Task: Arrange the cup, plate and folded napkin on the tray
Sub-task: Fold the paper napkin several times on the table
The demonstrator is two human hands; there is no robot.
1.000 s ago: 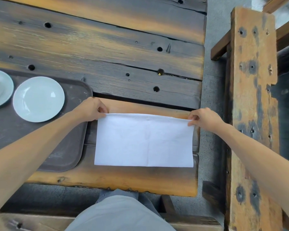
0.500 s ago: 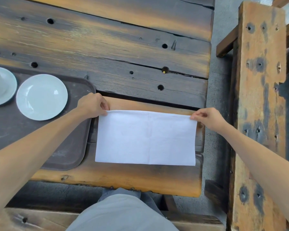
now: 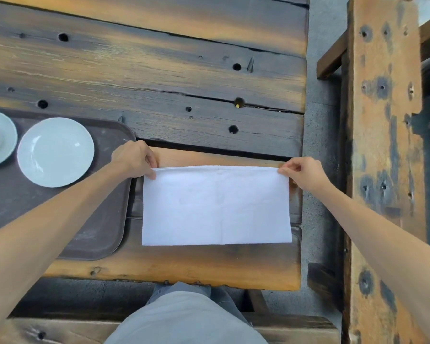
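both hands' grip, left hand [image 3: 134, 158] and right hand [image 3: 302, 173], pinches the napkin [image 3: 216, 207] top corners.

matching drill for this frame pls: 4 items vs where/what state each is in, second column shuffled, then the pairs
Items:
1. napkin
2. plate
3. left hand
4. right hand

States:
A. pinching the napkin's far right corner
B. sitting on the tray
C. lying on the table, beside the tray
D. pinching the napkin's far left corner

Pairs: 1-C, 2-B, 3-D, 4-A
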